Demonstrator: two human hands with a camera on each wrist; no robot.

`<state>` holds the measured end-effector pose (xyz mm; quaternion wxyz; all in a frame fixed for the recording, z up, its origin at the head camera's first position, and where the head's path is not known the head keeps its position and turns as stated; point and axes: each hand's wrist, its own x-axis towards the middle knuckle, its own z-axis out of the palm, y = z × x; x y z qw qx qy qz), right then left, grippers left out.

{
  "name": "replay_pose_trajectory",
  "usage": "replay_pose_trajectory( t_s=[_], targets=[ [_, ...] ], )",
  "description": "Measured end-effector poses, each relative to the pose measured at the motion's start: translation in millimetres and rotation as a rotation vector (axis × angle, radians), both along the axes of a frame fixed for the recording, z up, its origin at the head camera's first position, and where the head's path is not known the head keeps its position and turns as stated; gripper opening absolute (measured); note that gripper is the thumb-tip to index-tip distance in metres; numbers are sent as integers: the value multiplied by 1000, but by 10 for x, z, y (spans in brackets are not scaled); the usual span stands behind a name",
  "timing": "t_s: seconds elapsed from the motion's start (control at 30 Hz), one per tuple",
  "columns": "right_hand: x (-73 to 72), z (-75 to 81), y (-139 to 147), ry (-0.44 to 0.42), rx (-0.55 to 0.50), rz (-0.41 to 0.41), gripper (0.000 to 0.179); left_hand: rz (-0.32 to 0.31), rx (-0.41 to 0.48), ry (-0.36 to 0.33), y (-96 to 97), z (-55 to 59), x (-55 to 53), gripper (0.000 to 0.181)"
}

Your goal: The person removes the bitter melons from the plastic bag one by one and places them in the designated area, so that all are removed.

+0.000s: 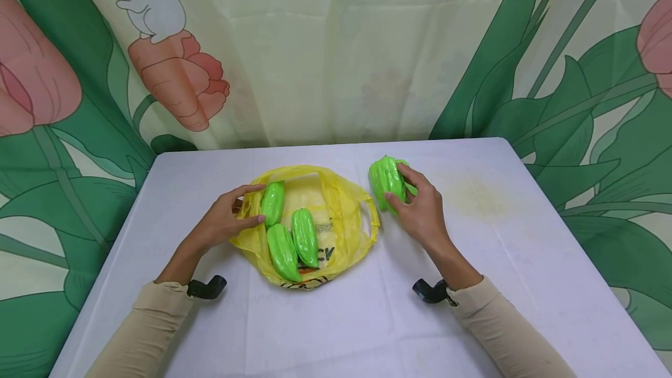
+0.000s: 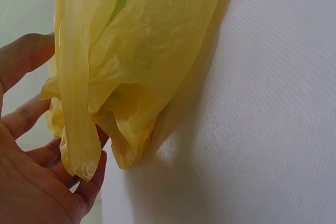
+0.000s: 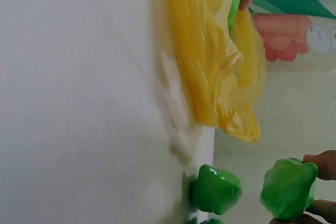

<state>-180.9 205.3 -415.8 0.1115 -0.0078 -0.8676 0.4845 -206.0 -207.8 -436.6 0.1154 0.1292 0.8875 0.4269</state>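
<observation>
A yellow plastic bag (image 1: 343,209) lies with its mouth spread wide on the table. Inside it are three glossy green ribbed vegetables (image 1: 283,252), one of them close by the left fingertips. My left hand (image 1: 223,217) holds the bag's left rim, index finger and thumb reaching over it; in the left wrist view a loop handle (image 2: 79,114) hangs across the fingers. To the right of the bag, my right hand (image 1: 420,209) grips another green ribbed vegetable (image 3: 287,190) between thumb and fingers, raised off the table. Beside it in the right wrist view, a similar vegetable (image 3: 215,190) rests on the table.
A white cloth (image 1: 325,337) covers the table. The bag's right handle (image 1: 371,214) stands up between the bag's mouth and my right hand. Behind the table hangs a curtain (image 1: 367,74) printed with tulips and a rabbit. Each wrist wears a black camera mount (image 1: 207,287).
</observation>
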Motion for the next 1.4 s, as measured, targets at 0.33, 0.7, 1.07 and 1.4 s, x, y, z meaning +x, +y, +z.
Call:
replay_pose_trajectory(
  t_s=[0.33, 0.7, 1.07, 1.4],
  targets=[
    [-128, -1, 280, -24, 8, -64, 67, -11, 5, 1, 0, 9, 2, 74],
    [-229, 27, 550, -64, 34, -125, 69, -8, 21, -4, 5, 20, -11, 75],
    [-343, -93, 699, -131, 72, -149, 71, -8, 18, -2, -1, 31, 4, 75],
    [-384, -180, 770, -192, 89, -123, 70, -9, 17, 2, -21, 31, 38, 74]
  ],
)
